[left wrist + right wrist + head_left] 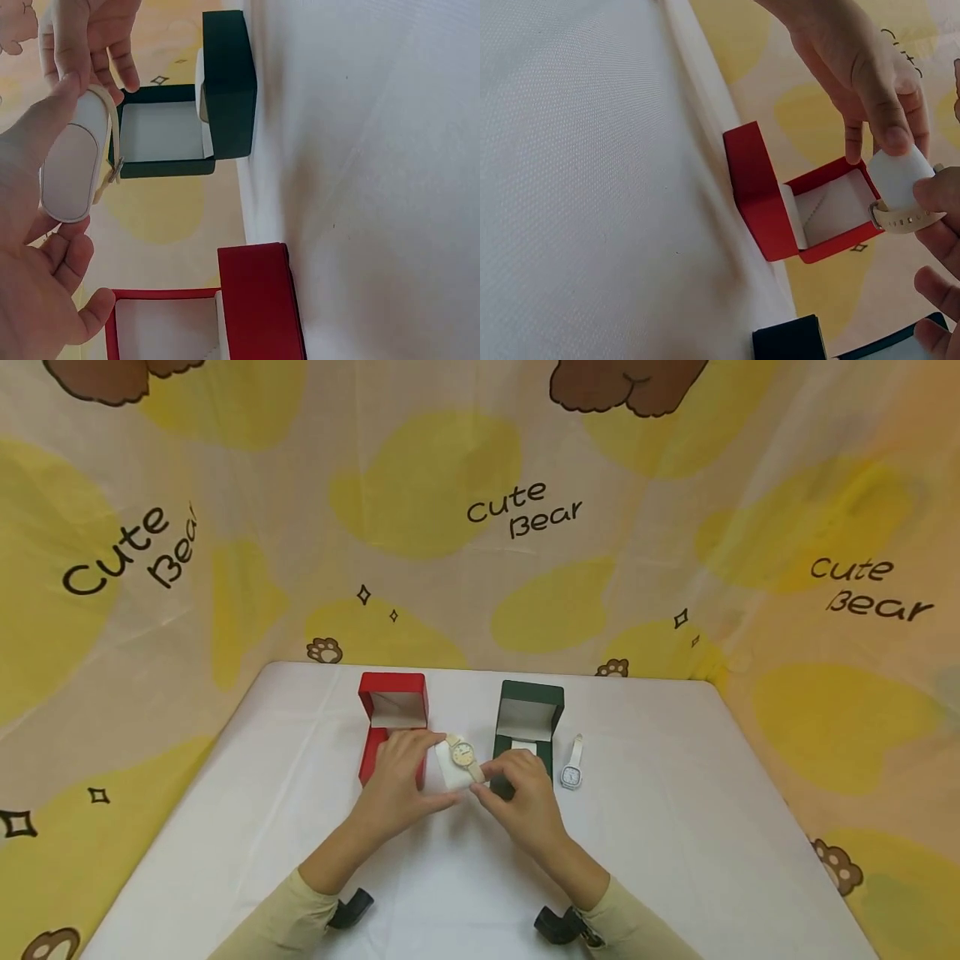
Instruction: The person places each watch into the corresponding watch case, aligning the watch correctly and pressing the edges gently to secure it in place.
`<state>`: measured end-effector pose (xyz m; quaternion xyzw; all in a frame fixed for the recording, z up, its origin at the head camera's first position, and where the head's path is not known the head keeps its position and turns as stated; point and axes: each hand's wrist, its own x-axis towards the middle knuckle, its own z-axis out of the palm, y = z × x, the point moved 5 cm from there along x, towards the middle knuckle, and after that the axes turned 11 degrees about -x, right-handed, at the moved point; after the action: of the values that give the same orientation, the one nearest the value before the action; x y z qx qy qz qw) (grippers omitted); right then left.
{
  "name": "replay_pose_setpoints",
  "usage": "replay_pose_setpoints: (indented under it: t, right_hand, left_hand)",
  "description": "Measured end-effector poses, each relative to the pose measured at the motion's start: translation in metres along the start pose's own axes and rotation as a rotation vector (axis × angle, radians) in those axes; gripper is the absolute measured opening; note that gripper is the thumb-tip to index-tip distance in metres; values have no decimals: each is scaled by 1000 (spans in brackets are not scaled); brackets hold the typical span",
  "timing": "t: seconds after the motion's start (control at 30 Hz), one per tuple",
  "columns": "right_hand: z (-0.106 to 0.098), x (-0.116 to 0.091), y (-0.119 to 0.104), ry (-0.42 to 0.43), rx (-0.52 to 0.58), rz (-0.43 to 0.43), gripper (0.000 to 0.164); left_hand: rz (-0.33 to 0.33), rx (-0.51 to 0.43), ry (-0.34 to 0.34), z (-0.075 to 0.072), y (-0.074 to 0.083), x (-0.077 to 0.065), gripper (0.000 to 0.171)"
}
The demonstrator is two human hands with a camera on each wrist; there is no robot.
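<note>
In the head view a wristwatch (462, 753) with a round face and cream strap lies over a small white watch cushion (450, 773) held above the table. My left hand (399, 783) grips the cushion between thumb and fingers. From the other side my right hand (527, 795) pinches the strap against the cushion's end. The right wrist view shows the buckled, holed part of the strap (911, 219) hanging loose beside the cushion (894, 177). Behind my left hand stands an open red watch box (393, 683), and an open dark green watch box (532, 692) is behind my right.
Right of the green box lies a second watch (572, 773) with a squarish face and white strap. A pale cushion (524, 747) sits inside the green box. White cloth covers the table (637, 860), and a patterned yellow curtain (420, 485) encloses its back and sides.
</note>
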<state>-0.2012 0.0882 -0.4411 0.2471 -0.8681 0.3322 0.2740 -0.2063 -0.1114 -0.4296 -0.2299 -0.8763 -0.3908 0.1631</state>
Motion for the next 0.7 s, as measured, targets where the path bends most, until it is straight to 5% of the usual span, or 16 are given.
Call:
replay_pose_setpoints:
  t: [0.7]
  right_hand:
    - [-5,2,-6,-15,-58,-41,22]
  left_hand:
    - [5,-53,37,-5,0,2,87]
